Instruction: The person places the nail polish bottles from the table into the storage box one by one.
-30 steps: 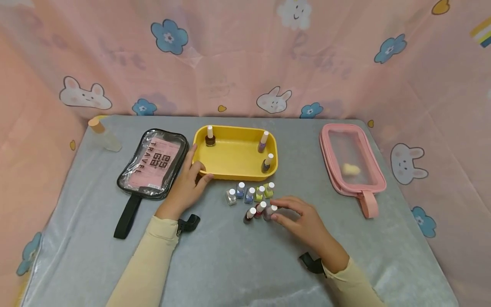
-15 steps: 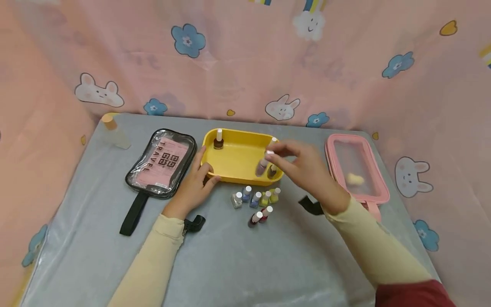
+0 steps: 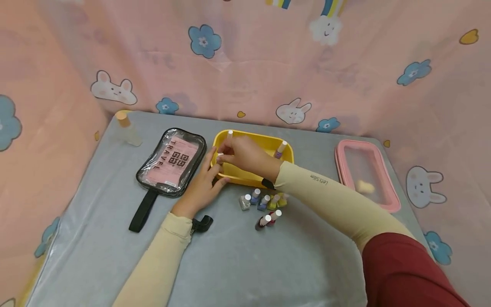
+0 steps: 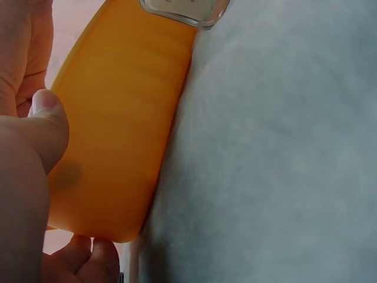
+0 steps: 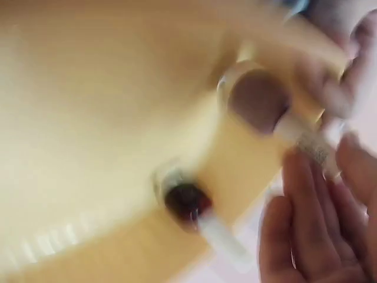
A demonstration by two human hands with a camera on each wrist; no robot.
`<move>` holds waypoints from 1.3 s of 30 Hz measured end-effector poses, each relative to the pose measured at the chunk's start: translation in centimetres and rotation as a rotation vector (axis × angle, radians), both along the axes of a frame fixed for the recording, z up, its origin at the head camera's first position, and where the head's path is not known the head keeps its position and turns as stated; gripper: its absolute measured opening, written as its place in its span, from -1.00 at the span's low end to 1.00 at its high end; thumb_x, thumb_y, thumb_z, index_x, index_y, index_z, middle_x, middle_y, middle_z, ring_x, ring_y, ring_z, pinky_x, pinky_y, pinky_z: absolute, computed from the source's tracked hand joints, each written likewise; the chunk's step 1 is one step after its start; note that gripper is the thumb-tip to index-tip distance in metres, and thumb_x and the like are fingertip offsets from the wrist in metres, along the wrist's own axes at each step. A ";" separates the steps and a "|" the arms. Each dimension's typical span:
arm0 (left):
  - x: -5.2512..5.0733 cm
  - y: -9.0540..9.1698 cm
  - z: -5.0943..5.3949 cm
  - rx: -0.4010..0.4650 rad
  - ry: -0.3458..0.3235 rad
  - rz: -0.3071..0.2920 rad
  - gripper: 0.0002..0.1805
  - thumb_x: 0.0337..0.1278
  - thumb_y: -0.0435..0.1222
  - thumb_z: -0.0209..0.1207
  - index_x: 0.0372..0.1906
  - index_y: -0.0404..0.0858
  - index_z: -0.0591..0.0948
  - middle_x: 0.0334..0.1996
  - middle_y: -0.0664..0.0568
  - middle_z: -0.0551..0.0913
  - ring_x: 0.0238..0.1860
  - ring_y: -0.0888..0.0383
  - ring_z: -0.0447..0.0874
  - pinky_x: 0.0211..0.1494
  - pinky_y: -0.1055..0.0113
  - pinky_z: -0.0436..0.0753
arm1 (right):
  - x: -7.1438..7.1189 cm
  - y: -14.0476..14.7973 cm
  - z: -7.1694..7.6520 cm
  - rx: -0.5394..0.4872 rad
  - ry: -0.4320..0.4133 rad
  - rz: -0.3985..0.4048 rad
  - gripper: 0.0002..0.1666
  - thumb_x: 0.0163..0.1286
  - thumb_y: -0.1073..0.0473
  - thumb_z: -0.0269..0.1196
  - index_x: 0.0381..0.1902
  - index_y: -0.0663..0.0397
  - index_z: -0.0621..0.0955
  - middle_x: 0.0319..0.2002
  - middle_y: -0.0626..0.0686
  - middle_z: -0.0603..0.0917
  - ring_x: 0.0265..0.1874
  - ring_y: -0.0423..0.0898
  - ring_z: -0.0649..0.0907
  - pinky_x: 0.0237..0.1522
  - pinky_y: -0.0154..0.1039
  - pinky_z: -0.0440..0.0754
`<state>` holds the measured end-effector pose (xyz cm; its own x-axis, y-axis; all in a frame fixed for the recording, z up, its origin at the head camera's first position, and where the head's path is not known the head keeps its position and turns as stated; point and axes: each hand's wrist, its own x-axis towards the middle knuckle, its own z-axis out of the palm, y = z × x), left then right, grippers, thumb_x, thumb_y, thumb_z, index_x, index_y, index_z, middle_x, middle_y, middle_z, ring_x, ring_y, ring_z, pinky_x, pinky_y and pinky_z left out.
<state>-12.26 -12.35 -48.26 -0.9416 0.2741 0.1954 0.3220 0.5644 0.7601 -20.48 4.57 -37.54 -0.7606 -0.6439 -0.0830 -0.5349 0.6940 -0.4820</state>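
My right hand [image 3: 245, 155] pinches the white cap of a mauve nail polish bottle [image 5: 259, 100] inside the front-left part of a yellow tray [image 3: 241, 180]. Only the bottle's cap shows in the head view. Thumb and fingers of my left hand [image 3: 201, 194] hold the tray's front-left corner from outside. A dark red nail polish bottle [image 5: 188, 203] stands close by in the tray. At its right end is a purple nail polish bottle [image 3: 280, 150]. My right forearm hides the tray's front-right corner.
Several bottles, including a glitter one [image 3: 244, 202], a blue one [image 3: 263, 203] and a red one [image 3: 275, 216], stand in front of the tray. A black-edged clear pouch [image 3: 172, 162] lies left, a pink pouch [image 3: 368, 175] right. A frosted bottle [image 3: 130, 132] stands far left.
My right hand has lifted the mauve bottle from the group on the table and carried it over the tray to its left end. My left hand has stayed at the tray's corner.
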 end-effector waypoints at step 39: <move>0.3 0.1 0.4 0.010 -0.035 0.004 -0.72 0.54 -0.04 0.22 -0.09 -0.20 0.57 0.74 0.09 -0.24 0.67 -0.23 -0.07 0.56 -0.25 0.21 | 12.1 17.6 -4.2 -0.277 -0.044 -0.357 -0.56 0.44 0.18 0.47 0.19 0.22 0.69 0.09 0.14 0.73 0.06 0.12 0.69 0.12 0.13 0.70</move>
<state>-11.91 -12.27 -47.88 -0.9491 0.2684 0.1649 0.2927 0.5577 0.7767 -8.37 22.20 -41.75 -0.9387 -0.3442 0.0177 -0.2599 0.6733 -0.6922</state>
